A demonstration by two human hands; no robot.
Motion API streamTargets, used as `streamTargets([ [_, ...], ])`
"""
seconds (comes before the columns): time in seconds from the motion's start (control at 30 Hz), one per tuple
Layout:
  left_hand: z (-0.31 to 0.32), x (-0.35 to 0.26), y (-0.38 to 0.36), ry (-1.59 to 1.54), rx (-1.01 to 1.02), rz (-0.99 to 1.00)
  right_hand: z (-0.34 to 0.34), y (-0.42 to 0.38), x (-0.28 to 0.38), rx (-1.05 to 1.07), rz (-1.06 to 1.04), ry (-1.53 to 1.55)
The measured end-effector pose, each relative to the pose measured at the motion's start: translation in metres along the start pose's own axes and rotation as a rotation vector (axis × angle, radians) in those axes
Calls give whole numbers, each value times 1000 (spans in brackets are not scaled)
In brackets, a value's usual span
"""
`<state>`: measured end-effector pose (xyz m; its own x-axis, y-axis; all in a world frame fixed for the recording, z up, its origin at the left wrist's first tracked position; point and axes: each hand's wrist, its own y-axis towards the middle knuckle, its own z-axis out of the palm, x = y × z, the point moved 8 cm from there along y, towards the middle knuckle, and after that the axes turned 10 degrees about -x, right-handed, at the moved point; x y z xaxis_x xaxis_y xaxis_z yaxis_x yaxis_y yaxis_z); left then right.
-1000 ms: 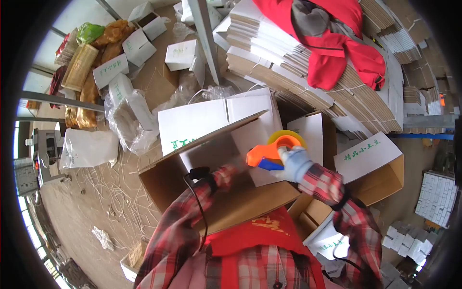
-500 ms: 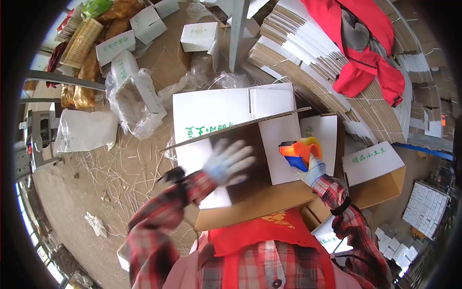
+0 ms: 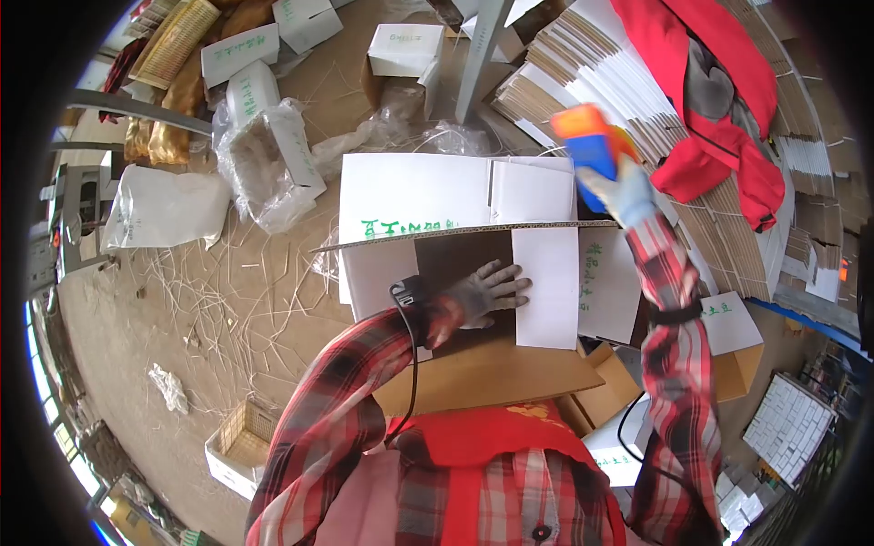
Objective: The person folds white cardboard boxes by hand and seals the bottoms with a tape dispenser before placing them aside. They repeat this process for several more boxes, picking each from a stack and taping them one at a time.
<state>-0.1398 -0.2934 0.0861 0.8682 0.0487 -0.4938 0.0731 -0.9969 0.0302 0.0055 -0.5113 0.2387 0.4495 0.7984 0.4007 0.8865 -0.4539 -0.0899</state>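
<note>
The left hand (image 3: 490,293), fingers spread over the open box (image 3: 544,305) mid-frame, could get knocked if the right hand (image 3: 626,193), gripping the tape dispenser (image 3: 592,156) upper right, swings low.

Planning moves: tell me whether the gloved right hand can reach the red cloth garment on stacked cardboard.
Probably yes: nothing visible blocks the right hand from the garment, though it holds an orange and blue plastic tape dispenser.
</note>
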Motion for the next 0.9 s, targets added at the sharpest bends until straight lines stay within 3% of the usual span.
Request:
streamTargets([
  [0.07, -19, -11, -6, 10, -32, -57, 40, -12, 29, 63, -117, -88],
  [0.1, -20, -16, -20, -94, 69, -189, 36, -36, 55, 190, -323, -197],
  [0.2, -77, -53, -91, -301, 310, -598, 23, -72, 47, -19, -456, -294],
  [0.3, -143, -70, -152, -97, -217, -898, 37, -73, -14, -112, -236, -242],
  [0.33, -156, -69, -165, -37, -402, -1030, 50, -79, -20, -97, -267, -248],
  [0.43, -175, -52, -169, 205, -837, -1111, 88, -84, -39, -38, -314, -214],
  [0.5, -196, -26, -174, 414, -1043, -1141, 112, -90, -61, 28, -231, -131],
  [0.57, -185, 18, -160, 435, -932, -1292, 110, -92, -59, 78, -237, -66],
  [0.6, -153, 46, -146, 528, -725, -1303, 93, -95, -42, 98, -284, -41],
  [0.63, -126, 67, -133, 499, -729, -1162, 75, -95, -25, 129, -341, -28],
  [0.73, -128, 72, -145, 473, -752, -1191, 58, -94, -6, 476, 111, 338],
  [0.77, -126, 74, -145, 500, -766, -1186, 48, -97, 17, 450, -21, 528],
  [0.87, -132, 74, -140, 443, -843, -1147, 37, -128, 95, 916, -2, 798],
  [0.9, -134, 75, -141, 455, -840, -1161, 50, -147, 103, 1071, 15, 721],
])
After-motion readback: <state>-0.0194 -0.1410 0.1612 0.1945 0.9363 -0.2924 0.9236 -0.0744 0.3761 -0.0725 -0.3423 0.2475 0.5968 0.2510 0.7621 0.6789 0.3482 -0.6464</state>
